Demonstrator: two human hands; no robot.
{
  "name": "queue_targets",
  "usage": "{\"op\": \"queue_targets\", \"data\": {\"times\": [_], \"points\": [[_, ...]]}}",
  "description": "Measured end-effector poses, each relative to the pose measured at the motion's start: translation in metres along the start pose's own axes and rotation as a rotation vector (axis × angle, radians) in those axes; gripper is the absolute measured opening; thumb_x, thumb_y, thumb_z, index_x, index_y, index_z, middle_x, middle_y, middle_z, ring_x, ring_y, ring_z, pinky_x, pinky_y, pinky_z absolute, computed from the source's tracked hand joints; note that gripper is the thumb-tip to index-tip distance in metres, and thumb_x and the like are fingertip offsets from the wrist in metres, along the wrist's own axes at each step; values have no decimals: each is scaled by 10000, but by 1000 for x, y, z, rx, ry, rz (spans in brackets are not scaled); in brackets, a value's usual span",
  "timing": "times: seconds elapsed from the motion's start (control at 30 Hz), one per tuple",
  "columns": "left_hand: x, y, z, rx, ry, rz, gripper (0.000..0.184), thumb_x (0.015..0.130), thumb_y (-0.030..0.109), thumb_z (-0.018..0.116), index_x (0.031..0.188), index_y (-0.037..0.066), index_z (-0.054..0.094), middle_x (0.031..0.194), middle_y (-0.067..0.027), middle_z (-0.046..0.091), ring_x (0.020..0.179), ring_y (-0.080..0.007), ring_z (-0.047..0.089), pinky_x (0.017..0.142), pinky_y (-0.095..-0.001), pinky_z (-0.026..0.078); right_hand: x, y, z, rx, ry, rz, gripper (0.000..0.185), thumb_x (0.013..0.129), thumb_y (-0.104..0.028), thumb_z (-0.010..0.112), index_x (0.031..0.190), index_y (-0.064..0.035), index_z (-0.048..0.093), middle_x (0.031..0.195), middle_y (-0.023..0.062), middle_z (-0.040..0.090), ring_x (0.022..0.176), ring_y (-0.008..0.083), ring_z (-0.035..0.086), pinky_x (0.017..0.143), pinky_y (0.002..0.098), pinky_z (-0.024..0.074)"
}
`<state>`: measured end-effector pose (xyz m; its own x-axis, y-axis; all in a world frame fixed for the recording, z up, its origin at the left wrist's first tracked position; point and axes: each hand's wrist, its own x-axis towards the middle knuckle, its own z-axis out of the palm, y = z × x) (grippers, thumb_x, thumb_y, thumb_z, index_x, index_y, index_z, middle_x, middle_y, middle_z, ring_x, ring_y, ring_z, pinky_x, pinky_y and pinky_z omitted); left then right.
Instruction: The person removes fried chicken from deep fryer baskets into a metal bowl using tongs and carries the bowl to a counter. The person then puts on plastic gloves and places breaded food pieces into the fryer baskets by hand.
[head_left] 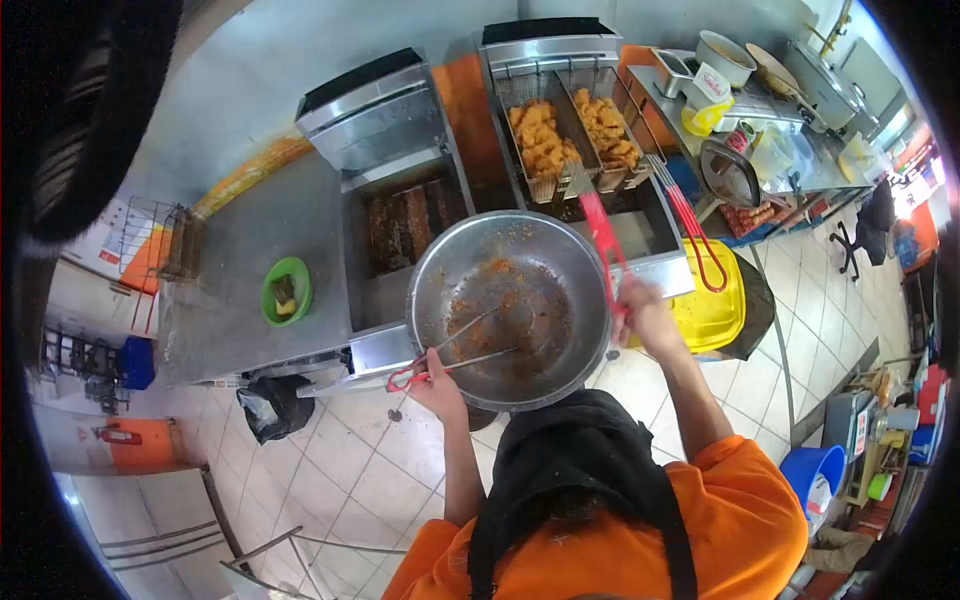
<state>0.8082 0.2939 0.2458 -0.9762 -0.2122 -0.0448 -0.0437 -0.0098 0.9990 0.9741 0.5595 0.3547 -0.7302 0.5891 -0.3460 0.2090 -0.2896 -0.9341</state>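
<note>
A large metal bowl point(437, 275) with reddish-brown residue inside sits in front of me at the fryer's edge. My left hand point(438, 388) is at its lower left rim, closed on red-handled tongs point(480, 358) whose arms spread apart over the bowl's inside. To the right of the bowl, my right hand point(645, 316) is wrapped round the red handle of a fry basket point(535, 186) filled with golden fried pieces. Beside it hangs a second fry basket point(608, 178) with similar pieces, its red handle point(700, 235) free. Both baskets are raised over the fryer.
A second fryer point(410, 225) holds dark oil to the left. On the steel counter point(225, 340) stands a green bowl point(287, 291). A yellow tub point(722, 310) is at the right. Pots and a strainer point(730, 175) crowd the far right table. A black bag point(272, 410) hangs below the counter.
</note>
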Motion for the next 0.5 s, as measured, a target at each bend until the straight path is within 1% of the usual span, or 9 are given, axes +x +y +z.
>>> {"op": "queue_targets", "data": {"times": [0.03, 0.1, 0.13, 0.17, 0.27, 0.3, 0.4, 0.43, 0.5], "points": [[4, -6, -5, -14, 8, -44, 211, 886, 115, 695, 743, -2, 591, 674, -11, 576, 591, -91, 500, 536, -252, 402, 3, 10, 5, -112, -59, 198, 284, 993, -219, 421, 848, 10, 507, 612, 122, 557, 476, 236, 607, 375, 307, 453], [9, -29, -3, -70, 19, -141, 211, 886, 121, 694, 752, -3, 589, 674, -16, 580, 590, -92, 511, 526, -259, 414, -1, -13, -1, -8, -50, 66, 299, 996, -230, 414, 867, 20, 514, 632, 141, 575, 489, 250, 621, 399, 314, 475], [2, -30, -4, -50, 26, -124, 217, 885, 122, 695, 744, 0, 584, 670, -17, 578, 585, -92, 510, 517, -261, 409, -8, -24, -2, 39, -52, 22, 307, 998, -235, 411, 876, 26, 518, 641, 150, 584, 495, 258, 629, 411, 317, 486], [-4, -27, -13, -11, 30, -100, 224, 885, 122, 695, 736, 3, 578, 667, -18, 577, 580, -93, 509, 508, -263, 405, -4, -30, -4, 50, -29, 77, 359, 1016, -296, 405, 992, 36, 538, 752, 155, 626, 651, 266, 680, 499, 311, 528], [9, -16, 0, 3, 21, -3, 253, 884, 120, 694, 700, 10, 559, 646, -14, 564, 559, -93, 498, 485, -269, 390, 32, -24, -3, 371, -209, 348, 395, 1023, -341, 414, 1117, 24, 531, 883, 134, 647, 846, 261, 688, 584, 282, 544], [10, -17, 0, -2, 11, 6, 270, 884, 117, 693, 680, 13, 550, 632, -8, 554, 549, -93, 490, 480, -270, 383, 43, -20, 5, 423, -245, 305, 375, 1016, -339, 449, 1188, -13, 517, 869, 69, 608, 856, 172, 641, 576, 217, 501], [10, -25, 1, 33, 20, 62, 339, 881, 123, 695, 610, 16, 521, 563, 1, 512, 499, -93, 450, 460, -288, 353, 112, -5, 3, 846, -426, 232, 283, 1007, -283, 484, 1138, -36, 533, 735, 10, 518, 626, 77, 518, 480, 178, 406], [10, -26, 3, 32, 43, 102, 351, 880, 129, 697, 601, 16, 516, 550, -3, 507, 490, -93, 444, 458, -293, 351, 128, -10, 10, 818, -469, 271, 171, 994, -214, 503, 1059, -59, 535, 652, -45, 401, 505, 36, 344, 397, 181, 294], [8, -12, 3, 52, 37, 145, 397, 872, 160, 708, 571, 10, 496, 503, -17, 491, 472, -100, 438, 456, -311, 350, 130, -26, 24, 710, -410, 181, 95, 986, -159, 492, 986, -68, 520, 636, -62, 380, 475, 26, 320, 365, 181, 256]]}}
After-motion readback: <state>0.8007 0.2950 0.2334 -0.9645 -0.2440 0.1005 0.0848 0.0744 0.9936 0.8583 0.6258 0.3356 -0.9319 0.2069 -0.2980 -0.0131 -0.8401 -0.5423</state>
